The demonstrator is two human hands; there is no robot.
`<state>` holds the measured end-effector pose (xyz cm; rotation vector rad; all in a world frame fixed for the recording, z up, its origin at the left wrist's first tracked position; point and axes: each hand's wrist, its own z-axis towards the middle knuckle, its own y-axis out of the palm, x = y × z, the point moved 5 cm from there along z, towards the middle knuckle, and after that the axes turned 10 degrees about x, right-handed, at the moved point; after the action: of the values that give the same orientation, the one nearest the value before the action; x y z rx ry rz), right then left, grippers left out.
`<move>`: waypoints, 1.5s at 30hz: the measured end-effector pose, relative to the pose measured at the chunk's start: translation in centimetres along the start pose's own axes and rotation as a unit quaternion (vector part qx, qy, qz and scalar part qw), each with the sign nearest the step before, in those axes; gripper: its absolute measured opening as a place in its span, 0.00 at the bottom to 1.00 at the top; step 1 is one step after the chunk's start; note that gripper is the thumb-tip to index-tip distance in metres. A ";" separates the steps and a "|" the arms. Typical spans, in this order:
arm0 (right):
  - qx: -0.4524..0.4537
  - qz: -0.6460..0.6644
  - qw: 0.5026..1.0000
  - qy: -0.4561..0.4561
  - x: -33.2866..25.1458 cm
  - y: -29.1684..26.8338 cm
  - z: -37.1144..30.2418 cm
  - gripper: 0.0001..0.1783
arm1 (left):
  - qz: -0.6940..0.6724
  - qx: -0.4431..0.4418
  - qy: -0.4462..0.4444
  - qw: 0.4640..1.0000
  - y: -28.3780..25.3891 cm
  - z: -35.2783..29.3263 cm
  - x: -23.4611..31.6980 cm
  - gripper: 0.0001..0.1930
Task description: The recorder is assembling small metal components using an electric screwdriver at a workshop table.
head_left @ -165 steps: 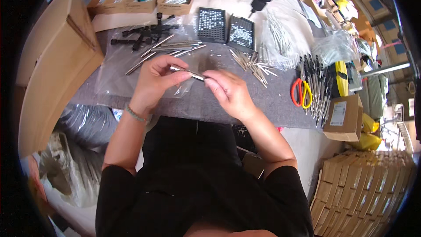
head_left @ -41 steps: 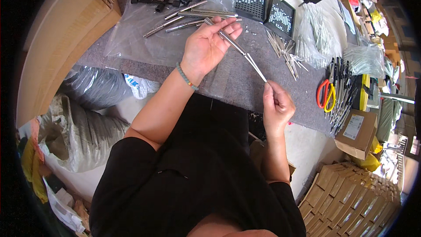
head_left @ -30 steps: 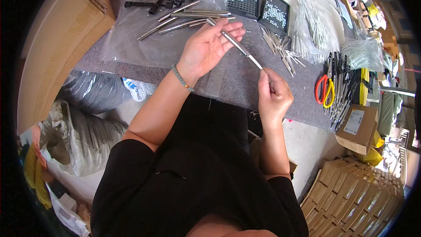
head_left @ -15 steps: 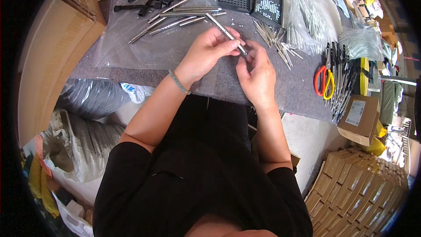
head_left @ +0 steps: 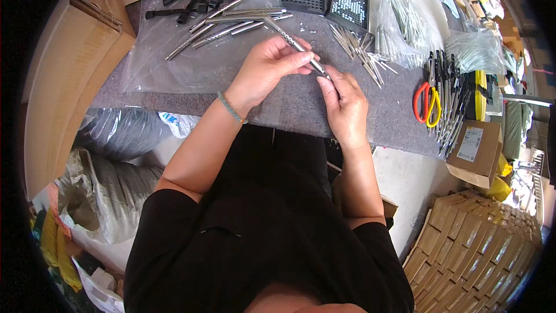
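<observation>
A slim silver metal tube with holes along its side (head_left: pixel 284 35) slants between my two hands above the grey cloth-covered table. My left hand (head_left: pixel 267 68) grips its middle, thumb on top. My right hand (head_left: pixel 347 101) is closed round its lower end, thumb and forefinger pinching there; whether a small part sits at that tip is hidden. Beyond my left hand lie several similar silver tubes (head_left: pixel 215 33) on a clear plastic sheet (head_left: pixel 156 64). Thin metal rods (head_left: pixel 362 58) are spread to the right of my hands.
Two black perforated trays (head_left: pixel 303 0) with small silver pieces stand at the back. Black fittings (head_left: pixel 202 0) lie at back left. On the right are red-and-yellow-handled scissors (head_left: pixel 427 104), bagged rods (head_left: pixel 399 23) and a cardboard box (head_left: pixel 472 153). A tall carton (head_left: pixel 75 75) borders the left.
My right fingers have closed on the lower end of the tube, where they were looser before. The view has shifted slightly; my left hand keeps its grip.
</observation>
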<state>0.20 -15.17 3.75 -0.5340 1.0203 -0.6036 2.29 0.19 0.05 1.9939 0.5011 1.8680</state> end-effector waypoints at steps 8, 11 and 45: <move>0.066 0.007 0.996 -0.053 -0.8 0.2 0.5 0.14 | -0.040 0.020 -0.021 0.999 -0.2 0.0 0.1 0.08; 0.062 0.012 0.998 -0.023 -1.0 0.1 0.5 0.14 | -0.071 0.035 -0.028 0.996 -0.3 0.1 0.1 0.08; -0.039 0.269 0.956 0.110 -1.1 0.2 0.2 0.11 | -0.161 -0.032 0.053 0.985 -0.4 -1.7 3.3 0.21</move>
<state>-0.04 -14.20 4.39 -0.2378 1.3413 -0.1362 0.80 2.22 2.84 1.6638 0.7341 1.7677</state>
